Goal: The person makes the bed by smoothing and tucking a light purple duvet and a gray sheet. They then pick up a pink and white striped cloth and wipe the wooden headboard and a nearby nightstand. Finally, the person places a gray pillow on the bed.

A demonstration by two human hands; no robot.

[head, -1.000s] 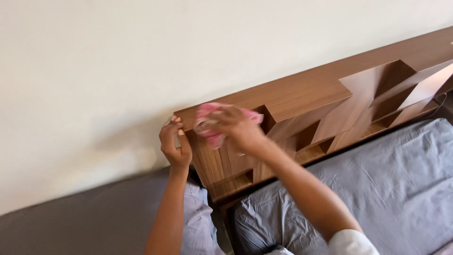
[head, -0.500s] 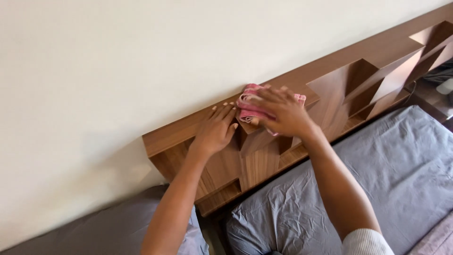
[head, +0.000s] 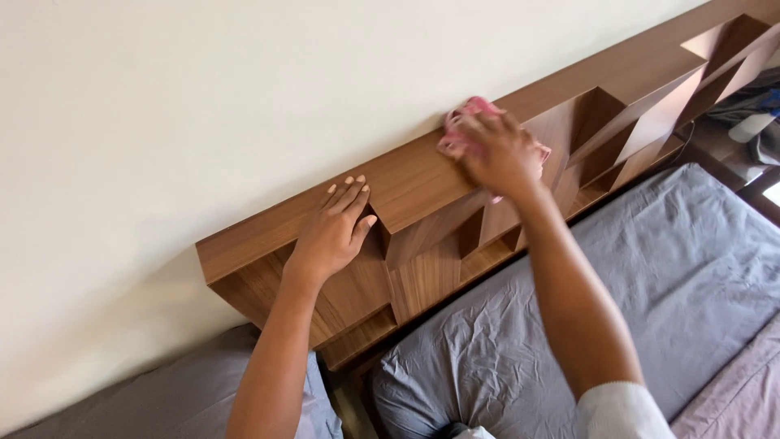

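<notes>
Two hands are engaged: a pink cloth (head: 465, 122) is pressed by the right hand (head: 504, 154) onto the wooden headboard's top (head: 422, 175), mid-wipe, while the left hand (head: 333, 232) is laid flat, empty; rightward strokes seem needed.

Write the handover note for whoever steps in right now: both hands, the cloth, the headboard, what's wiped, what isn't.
Left hand: flat, fingers spread, resting on the top ledge of the brown wooden headboard, holding nothing.
Right hand: pressing the crumpled pink cloth onto the same ledge, further right, near the cream wall.
Done: cannot tell from the surface which stretches are wiped.
Left: ledge to the right of the cloth and the open niches below look untouched.
Grey pillows lie beneath.
</notes>
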